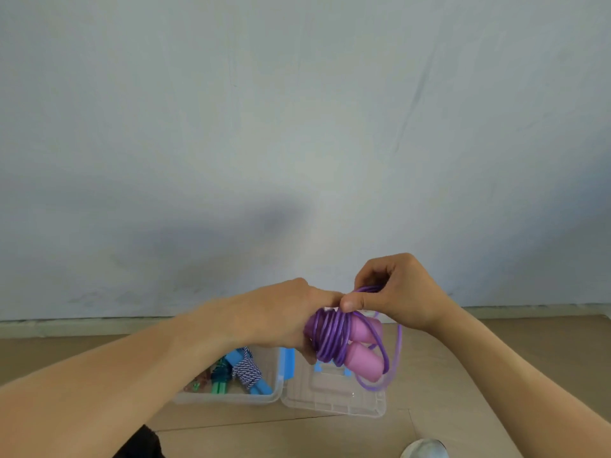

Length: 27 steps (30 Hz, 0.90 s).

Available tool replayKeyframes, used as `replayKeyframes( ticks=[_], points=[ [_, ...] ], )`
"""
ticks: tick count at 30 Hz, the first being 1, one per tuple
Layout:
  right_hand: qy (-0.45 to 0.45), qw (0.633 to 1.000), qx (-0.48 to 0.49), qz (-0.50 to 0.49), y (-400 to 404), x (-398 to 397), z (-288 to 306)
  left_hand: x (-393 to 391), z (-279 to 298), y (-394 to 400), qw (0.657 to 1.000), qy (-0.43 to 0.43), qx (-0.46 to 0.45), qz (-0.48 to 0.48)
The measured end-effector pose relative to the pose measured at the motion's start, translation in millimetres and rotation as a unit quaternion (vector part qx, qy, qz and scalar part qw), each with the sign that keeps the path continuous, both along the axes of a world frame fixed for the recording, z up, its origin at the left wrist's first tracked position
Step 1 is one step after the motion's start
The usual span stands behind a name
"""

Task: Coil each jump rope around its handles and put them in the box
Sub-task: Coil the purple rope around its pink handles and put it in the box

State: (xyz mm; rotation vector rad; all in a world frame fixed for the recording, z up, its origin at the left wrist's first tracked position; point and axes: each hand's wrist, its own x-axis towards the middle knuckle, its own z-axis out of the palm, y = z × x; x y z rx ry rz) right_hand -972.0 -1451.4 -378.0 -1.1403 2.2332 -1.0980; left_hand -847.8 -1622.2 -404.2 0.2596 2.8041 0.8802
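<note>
- Clear plastic box point(231, 396), on the floor below my hands: earlier ropes lie inside; its lid point(334, 398) sits just right of it.
- My left hand point(281, 314) clamps both pink handles point(362, 345) above the box.
- My right hand point(401, 290) pinches the purple rope point(330, 335); wrapping underway.
- Next, in my judgement: wind in the hanging loop.
- No legible writing.

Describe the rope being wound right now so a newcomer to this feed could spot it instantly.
Start at the clear plastic box on the floor by the wall, its lid lying open beside it. Just above the lid, both hands hold the purple jump rope in the air. Unlike the blue and green ropes already in the box, it has pink handles and a loop dangling loose.
</note>
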Motion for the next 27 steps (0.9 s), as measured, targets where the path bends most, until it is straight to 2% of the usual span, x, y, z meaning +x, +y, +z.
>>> replayKeyframes(
  ticks=[3,6,10,13,15,18,21,24,27],
  points=[
    [-0.083,0.996,-0.014,0.007,3,-11,-10,5,-1,12,0.999,0.001,0.047,0.027],
    [-0.156,0.987,-0.031,0.019,7,-17,-17,9,0,19,0.984,0.008,0.159,0.076],
    [-0.173,0.984,-0.046,0.020,10,-18,-24,12,7,17,0.930,-0.003,0.332,0.156],
    [-0.237,0.971,-0.027,-0.001,4,-8,-22,8,11,19,0.895,0.024,0.409,0.176],
    [-0.238,0.971,0.016,0.020,0,-2,-18,3,9,16,0.877,0.048,0.427,0.215],
    [-0.187,0.980,0.057,0.042,-4,3,-10,-3,3,5,0.903,0.043,0.343,0.256],
    [-0.170,0.979,0.106,0.035,-7,7,-7,-7,-7,-2,0.951,0.055,0.169,0.254],
    [-0.159,0.968,0.190,0.050,-6,12,-4,-12,-17,-5,0.968,0.060,0.026,0.243],
    [-0.024,0.959,0.271,0.085,-6,14,4,-12,-25,-10,0.971,0.032,-0.087,0.220]
  ],
)
